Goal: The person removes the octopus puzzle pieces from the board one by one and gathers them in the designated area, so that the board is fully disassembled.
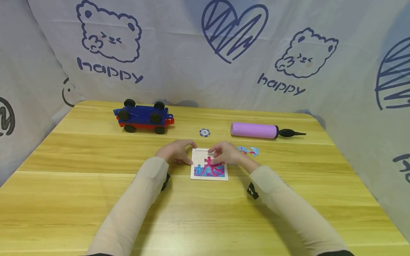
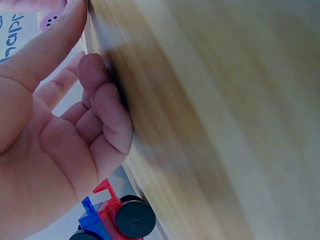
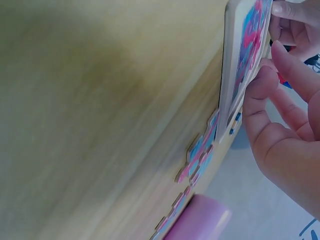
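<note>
A square puzzle board [image 1: 209, 179] with a pale border lies on the table, its lower part filled with a pink octopus on blue. My left hand [image 1: 175, 151] is at its left side, thumb touching the left edge and index finger by the upper left corner. Over the board's upper right bends my right hand [image 1: 226, 153], its fingertips low near a pink puzzle piece [image 1: 209, 160]. In the right wrist view, thumb and index finger stand apart with no piece visible between them. Loose puzzle pieces [image 1: 253, 151] lie right of the board, partly hidden by that hand.
Behind the board lies a blue-and-white poker chip [image 1: 204, 132]. A purple hand pump [image 1: 254, 130] with a black nozzle is at the back right. An upturned blue and red toy wagon [image 1: 144, 116] sits at the back left. A printed cloth [image 1: 179, 53] hangs behind the table.
</note>
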A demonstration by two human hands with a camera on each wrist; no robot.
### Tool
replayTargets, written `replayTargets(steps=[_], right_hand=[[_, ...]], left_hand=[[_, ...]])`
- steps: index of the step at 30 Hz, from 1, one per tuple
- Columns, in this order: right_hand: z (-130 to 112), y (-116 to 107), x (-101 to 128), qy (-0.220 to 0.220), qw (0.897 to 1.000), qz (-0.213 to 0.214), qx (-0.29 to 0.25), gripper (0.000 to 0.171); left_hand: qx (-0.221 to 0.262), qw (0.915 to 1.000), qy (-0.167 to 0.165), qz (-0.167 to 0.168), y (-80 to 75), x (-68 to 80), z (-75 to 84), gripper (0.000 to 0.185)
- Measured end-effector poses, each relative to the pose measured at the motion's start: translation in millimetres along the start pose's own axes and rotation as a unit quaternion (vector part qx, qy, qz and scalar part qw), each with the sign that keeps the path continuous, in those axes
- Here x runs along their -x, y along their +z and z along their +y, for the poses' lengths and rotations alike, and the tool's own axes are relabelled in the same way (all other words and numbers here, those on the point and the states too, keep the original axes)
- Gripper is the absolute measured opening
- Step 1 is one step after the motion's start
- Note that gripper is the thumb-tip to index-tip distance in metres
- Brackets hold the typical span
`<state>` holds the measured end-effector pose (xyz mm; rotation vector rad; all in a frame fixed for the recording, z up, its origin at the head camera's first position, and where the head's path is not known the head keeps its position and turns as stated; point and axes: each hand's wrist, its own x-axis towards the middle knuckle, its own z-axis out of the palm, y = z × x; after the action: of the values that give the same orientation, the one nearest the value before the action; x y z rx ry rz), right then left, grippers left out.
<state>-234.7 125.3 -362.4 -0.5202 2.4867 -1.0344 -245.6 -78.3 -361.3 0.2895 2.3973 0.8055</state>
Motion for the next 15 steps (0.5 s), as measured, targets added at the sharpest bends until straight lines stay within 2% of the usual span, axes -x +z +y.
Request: replayTargets(steps=[8,15], right_hand=[[-4.2,5.0,-2.0,0.029,0.999,-0.017,0.012,0.047],[-5.2,7.3,-1.8,0.038,0.999,-0.018,0.012,0.045]], left_hand=[[0.004,1.0000,0.002,-0.001,-0.2,0.8,0.5,0.056],[0.009,1.0000,0.002,0.001,-0.6,2.7,1.7,0.055]])
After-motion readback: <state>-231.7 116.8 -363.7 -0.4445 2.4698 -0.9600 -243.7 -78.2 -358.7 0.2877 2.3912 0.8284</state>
